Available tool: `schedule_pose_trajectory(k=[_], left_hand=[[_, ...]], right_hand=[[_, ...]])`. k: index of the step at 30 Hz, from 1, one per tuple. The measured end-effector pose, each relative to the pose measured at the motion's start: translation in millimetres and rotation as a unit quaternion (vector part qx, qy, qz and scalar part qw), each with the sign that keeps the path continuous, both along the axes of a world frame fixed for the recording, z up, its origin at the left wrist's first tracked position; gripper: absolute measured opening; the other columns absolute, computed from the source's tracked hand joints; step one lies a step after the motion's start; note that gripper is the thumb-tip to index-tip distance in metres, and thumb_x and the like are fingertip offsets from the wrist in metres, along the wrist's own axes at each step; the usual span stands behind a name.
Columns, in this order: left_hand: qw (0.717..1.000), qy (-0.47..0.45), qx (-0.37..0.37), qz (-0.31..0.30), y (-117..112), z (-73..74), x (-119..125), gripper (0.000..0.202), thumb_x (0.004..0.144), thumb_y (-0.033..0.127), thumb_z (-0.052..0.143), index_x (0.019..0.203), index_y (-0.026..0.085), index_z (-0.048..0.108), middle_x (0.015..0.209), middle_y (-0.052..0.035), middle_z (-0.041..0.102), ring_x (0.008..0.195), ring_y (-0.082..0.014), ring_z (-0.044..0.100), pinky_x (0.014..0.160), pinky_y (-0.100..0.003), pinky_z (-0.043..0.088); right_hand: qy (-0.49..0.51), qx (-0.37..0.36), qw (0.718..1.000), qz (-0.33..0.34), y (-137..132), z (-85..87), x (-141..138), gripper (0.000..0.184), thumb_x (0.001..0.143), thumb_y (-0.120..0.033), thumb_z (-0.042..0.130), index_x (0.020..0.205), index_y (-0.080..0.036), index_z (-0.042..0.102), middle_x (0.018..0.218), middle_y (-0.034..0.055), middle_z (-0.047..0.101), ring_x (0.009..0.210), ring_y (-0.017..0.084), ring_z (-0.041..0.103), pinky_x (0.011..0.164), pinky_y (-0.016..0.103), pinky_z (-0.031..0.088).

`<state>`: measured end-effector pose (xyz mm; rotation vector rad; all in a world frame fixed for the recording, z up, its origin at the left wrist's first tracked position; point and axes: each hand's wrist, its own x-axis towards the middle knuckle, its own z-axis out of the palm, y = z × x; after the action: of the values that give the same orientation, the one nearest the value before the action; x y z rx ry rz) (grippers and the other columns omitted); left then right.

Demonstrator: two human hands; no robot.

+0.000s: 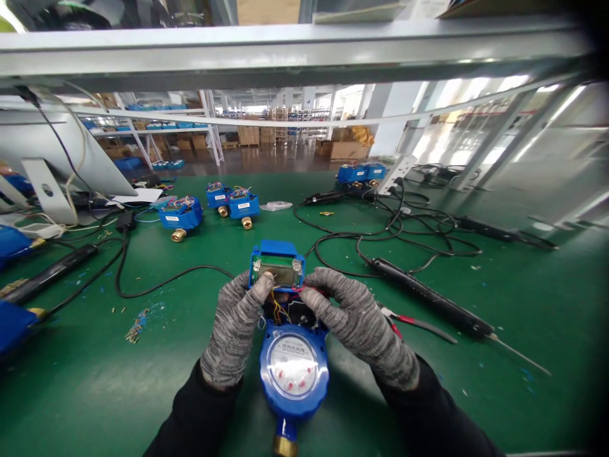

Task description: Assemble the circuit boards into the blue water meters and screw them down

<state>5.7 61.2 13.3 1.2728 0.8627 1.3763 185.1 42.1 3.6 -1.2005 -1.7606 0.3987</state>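
Note:
A blue water meter [294,368] with a round dial and a brass end lies in front of me. Above its dial, a blue housing with a small display board [278,270] is tilted up towards me. My left hand [240,317], in a grey knit glove, grips the housing's left side, thumb on the display's lower edge. At the lower right corner of the housing, the gloved fingers of my right hand [349,311] are pinched together by a red wire [297,290]. Yellow wires [280,306] run between the board and the open black compartment [302,313].
Red-handled pliers [413,322] and a black electric screwdriver [432,295] lie to the right, with tangled cables behind. Several blue meter units [181,216] stand further back. A power strip [397,172] is at the back right. A metal shelf beam [285,54] crosses overhead.

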Motion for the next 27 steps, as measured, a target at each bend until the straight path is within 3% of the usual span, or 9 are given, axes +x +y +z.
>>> schedule_pose_trajectory(k=[3,8,12,15,18,20,23,25,27], left_hand=[[1.0,-0.024,-0.019,0.001,0.0,0.6,2.1,0.023,0.083,0.03,0.065,0.102,0.02,0.073,0.107,-0.0025,0.073,0.101,-0.0192,0.066,0.091,-0.028,0.051],[1.0,0.012,0.016,-0.007,-5.8,0.5,6.8,0.022,0.083,0.027,0.065,0.103,0.02,0.071,0.099,-0.0023,0.074,0.092,-0.0169,0.068,0.086,-0.027,0.052],[0.998,0.025,0.036,0.042,-11.3,-1.7,11.3,0.016,0.081,0.026,0.067,0.095,0.021,0.072,0.092,0.0002,0.074,0.083,-0.0137,0.067,0.079,-0.023,0.053],[0.998,-0.013,0.026,0.061,-11.9,-2.4,13.3,0.015,0.081,0.026,0.068,0.095,0.02,0.071,0.092,0.0003,0.074,0.084,-0.0136,0.067,0.08,-0.022,0.053],[0.996,-0.084,-0.02,0.006,-9.0,-3.2,12.2,0.019,0.084,0.028,0.064,0.1,0.021,0.071,0.098,-0.0009,0.074,0.089,-0.0151,0.068,0.081,-0.024,0.054],[0.992,-0.117,-0.039,-0.025,-6.4,-4.1,10.1,0.02,0.084,0.03,0.063,0.1,0.022,0.071,0.102,-0.0009,0.074,0.091,-0.0157,0.069,0.082,-0.025,0.055],[0.992,-0.118,-0.04,-0.029,-4.3,-4.9,6.9,0.019,0.082,0.027,0.066,0.1,0.022,0.072,0.104,-0.0019,0.074,0.095,-0.0174,0.069,0.086,-0.027,0.055],[0.993,-0.098,-0.04,-0.047,-4.4,-4.4,6.0,0.025,0.081,0.024,0.068,0.106,0.021,0.07,0.106,-0.0035,0.073,0.097,-0.0195,0.068,0.087,-0.03,0.055],[0.994,-0.07,-0.039,-0.073,-5.2,-2.9,6.1,0.031,0.079,0.023,0.07,0.11,0.02,0.068,0.106,-0.0048,0.073,0.096,-0.0213,0.069,0.086,-0.032,0.056]], right_hand=[[-0.015,0.019,1.0,-0.008,-1.7,-0.7,1.5,0.013,0.089,-0.031,0.057,0.084,-0.022,0.064,0.084,0.002,0.065,0.083,0.019,0.059,0.072,0.032,0.046],[0.059,-0.074,0.994,0.058,-3.5,4.3,2.7,0.022,0.092,-0.038,0.053,0.08,-0.02,0.06,0.074,-0.0004,0.059,0.068,0.014,0.055,0.06,0.027,0.044],[0.091,-0.078,0.989,0.083,-3.9,-0.3,-1.1,0.017,0.092,-0.029,0.052,0.079,-0.02,0.057,0.071,-0.002,0.057,0.063,0.012,0.053,0.055,0.024,0.045],[0.051,0.057,0.997,0.02,-3.4,-9.5,-10.3,0.003,0.088,-0.021,0.056,0.086,-0.02,0.058,0.08,0.0003,0.061,0.073,0.014,0.057,0.073,0.032,0.051],[-0.044,0.219,0.974,-0.034,-0.8,-15.6,-17.8,0.008,0.082,-0.014,0.061,0.088,-0.019,0.06,0.078,0.0009,0.062,0.075,0.015,0.057,0.1,0.048,0.041],[-0.077,0.253,0.964,-0.032,1.1,-15.8,-19.3,0.009,0.081,-0.012,0.062,0.088,-0.018,0.06,0.074,0.0,0.061,0.07,0.014,0.056,0.105,0.052,0.035],[-0.023,0.2,0.979,-0.026,1.3,-11.5,-17.4,0.006,0.083,-0.015,0.06,0.088,-0.019,0.061,0.077,0.0005,0.063,0.074,0.015,0.058,0.099,0.047,0.041],[0.06,0.082,0.995,0.014,-0.1,-6.8,-14.1,0.002,0.085,-0.019,0.059,0.086,-0.02,0.061,0.078,0.0005,0.063,0.073,0.015,0.059,0.081,0.037,0.05],[0.145,-0.046,0.985,0.082,-1.4,-1.8,-8.5,0.008,0.087,-0.025,0.059,0.082,-0.019,0.06,0.073,-0.0006,0.061,0.066,0.013,0.057,0.061,0.026,0.048]])
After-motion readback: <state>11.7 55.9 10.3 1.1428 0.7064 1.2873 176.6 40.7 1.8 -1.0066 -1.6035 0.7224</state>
